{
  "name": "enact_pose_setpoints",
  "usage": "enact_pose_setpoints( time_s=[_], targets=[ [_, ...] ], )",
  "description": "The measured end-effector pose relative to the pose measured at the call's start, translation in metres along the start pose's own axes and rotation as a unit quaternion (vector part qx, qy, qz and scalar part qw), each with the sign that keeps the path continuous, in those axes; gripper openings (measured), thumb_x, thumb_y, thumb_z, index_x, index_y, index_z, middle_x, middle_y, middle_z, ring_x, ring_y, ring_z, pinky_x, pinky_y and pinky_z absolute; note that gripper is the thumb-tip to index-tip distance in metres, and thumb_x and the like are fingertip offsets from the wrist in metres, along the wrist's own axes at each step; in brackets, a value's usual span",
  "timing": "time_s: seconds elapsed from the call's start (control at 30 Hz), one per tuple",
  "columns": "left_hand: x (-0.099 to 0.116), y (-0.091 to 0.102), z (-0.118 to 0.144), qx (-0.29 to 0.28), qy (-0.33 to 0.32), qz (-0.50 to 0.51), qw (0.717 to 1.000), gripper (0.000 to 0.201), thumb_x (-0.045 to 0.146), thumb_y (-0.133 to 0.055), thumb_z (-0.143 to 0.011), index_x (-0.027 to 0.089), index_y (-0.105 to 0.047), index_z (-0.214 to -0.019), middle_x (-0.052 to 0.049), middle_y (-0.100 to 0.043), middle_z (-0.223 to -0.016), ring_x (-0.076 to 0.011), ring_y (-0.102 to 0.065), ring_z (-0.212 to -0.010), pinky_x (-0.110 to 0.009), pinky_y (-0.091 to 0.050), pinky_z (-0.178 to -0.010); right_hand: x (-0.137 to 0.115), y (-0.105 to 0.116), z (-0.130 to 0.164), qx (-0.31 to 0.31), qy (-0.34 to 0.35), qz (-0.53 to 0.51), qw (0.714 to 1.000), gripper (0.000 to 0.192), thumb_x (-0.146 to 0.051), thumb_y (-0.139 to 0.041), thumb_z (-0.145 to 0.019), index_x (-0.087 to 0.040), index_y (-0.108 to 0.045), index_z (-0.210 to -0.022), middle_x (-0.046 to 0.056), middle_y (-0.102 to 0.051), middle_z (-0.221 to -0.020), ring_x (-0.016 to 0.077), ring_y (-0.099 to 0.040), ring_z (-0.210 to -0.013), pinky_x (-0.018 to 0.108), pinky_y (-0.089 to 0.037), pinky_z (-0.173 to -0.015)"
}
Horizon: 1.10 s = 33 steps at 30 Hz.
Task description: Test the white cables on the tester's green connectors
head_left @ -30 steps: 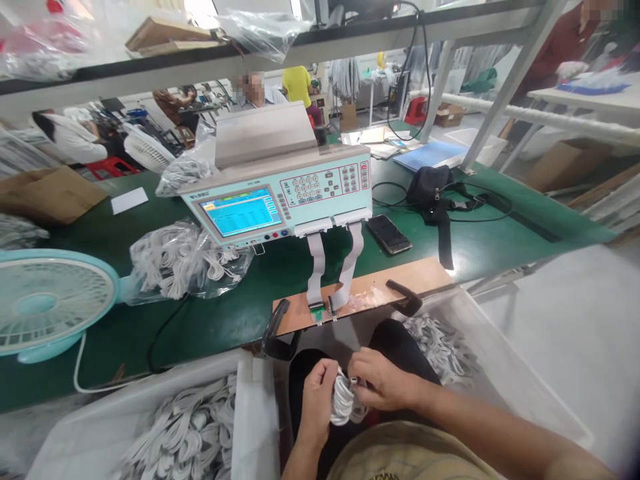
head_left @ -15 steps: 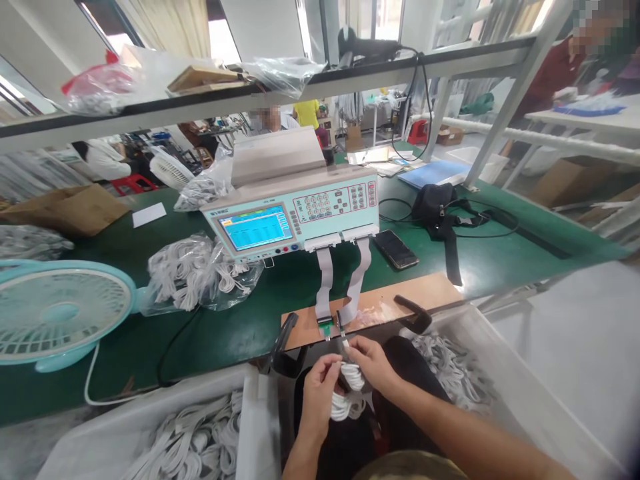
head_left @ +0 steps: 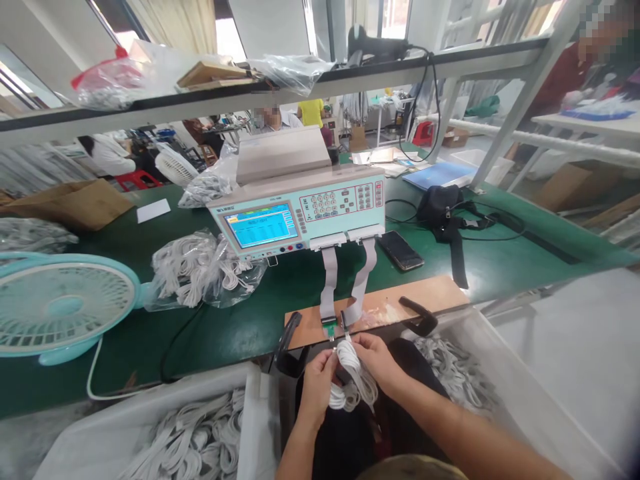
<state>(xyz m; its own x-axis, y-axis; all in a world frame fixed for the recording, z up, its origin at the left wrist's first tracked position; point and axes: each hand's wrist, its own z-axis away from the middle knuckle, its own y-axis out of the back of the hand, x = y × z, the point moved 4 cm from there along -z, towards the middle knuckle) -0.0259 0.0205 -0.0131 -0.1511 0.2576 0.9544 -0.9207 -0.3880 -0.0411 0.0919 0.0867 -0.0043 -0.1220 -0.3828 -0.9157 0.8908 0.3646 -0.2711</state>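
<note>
My left hand (head_left: 316,381) and my right hand (head_left: 381,363) both hold a coiled white cable (head_left: 353,379) just below two small connectors (head_left: 336,325) at the front edge of a brown board (head_left: 395,307). The cable's ends point up at those connectors. Two grey ribbon cables (head_left: 345,280) run from the connectors up to a pale green tester (head_left: 300,207) with a lit blue screen (head_left: 263,225).
White bins of coiled white cables sit at my left (head_left: 185,440) and right (head_left: 455,373). A turquoise fan (head_left: 60,307), bagged cables (head_left: 205,267), a phone (head_left: 400,250) and a black pouch (head_left: 443,203) lie on the green bench (head_left: 500,253). People work behind the tester.
Both hands have risen with the coiled cable from my lap up to the connectors at the board's edge. The camera has tilted up slightly.
</note>
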Motion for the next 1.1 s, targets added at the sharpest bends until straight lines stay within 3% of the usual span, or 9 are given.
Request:
enact_pose_setpoints(
  time_s=[0.13,0.3,0.63,0.93,1.1],
  targets=[
    [0.004,0.000,-0.001,-0.013,-0.018,-0.026,0.999,0.038,0.048,-0.055,-0.078,0.012,-0.065,-0.076,0.004,-0.048,-0.054,-0.0081,-0.042,-0.045,-0.018,-0.035,-0.042,-0.001,-0.002,-0.003,0.009,-0.024,-0.019,0.999,0.033,-0.045,-0.071,-0.061,-0.015,-0.057,-0.060,-0.002,-0.054,-0.051,0.0096,-0.041,-0.046,0.023,-0.031,-0.048],
    [0.004,0.002,-0.004,0.032,-0.051,-0.048,0.997,0.038,0.049,-0.054,-0.077,0.012,-0.065,-0.078,0.001,-0.054,-0.057,-0.0107,-0.046,-0.049,-0.019,-0.038,-0.046,-0.002,-0.002,-0.005,-0.002,-0.010,0.001,1.000,0.034,-0.046,-0.070,-0.061,-0.014,-0.058,-0.059,-0.002,-0.054,-0.051,0.0094,-0.040,-0.047,0.023,-0.030,-0.049],
    [0.001,-0.001,-0.007,0.088,-0.070,-0.023,0.993,0.034,0.045,-0.055,-0.077,0.015,-0.058,-0.062,0.003,-0.052,-0.055,-0.0107,-0.046,-0.054,-0.019,-0.037,-0.052,-0.004,-0.002,-0.004,-0.009,-0.006,-0.002,1.000,0.032,-0.045,-0.070,-0.062,-0.014,-0.060,-0.060,-0.001,-0.056,-0.054,0.0104,-0.042,-0.048,0.024,-0.032,-0.052],
    [-0.003,-0.003,-0.010,0.091,-0.068,-0.019,0.993,0.031,0.040,-0.054,-0.077,0.015,-0.056,-0.060,0.004,-0.048,-0.053,-0.0103,-0.044,-0.053,-0.019,-0.035,-0.052,-0.007,-0.004,-0.002,-0.018,-0.005,-0.028,0.999,0.031,-0.043,-0.072,-0.061,-0.014,-0.060,-0.059,-0.002,-0.055,-0.053,0.0097,-0.041,-0.048,0.024,-0.031,-0.052],
    [-0.006,-0.007,-0.009,0.118,-0.085,0.032,0.989,0.030,0.039,-0.054,-0.077,0.014,-0.056,-0.061,0.004,-0.050,-0.056,-0.0104,-0.045,-0.055,-0.020,-0.037,-0.054,-0.004,-0.003,-0.003,-0.016,-0.017,-0.032,0.999,0.031,-0.042,-0.072,-0.063,-0.013,-0.059,-0.060,-0.001,-0.055,-0.054,0.0094,-0.039,-0.048,0.023,-0.030,-0.052]
  ],
)
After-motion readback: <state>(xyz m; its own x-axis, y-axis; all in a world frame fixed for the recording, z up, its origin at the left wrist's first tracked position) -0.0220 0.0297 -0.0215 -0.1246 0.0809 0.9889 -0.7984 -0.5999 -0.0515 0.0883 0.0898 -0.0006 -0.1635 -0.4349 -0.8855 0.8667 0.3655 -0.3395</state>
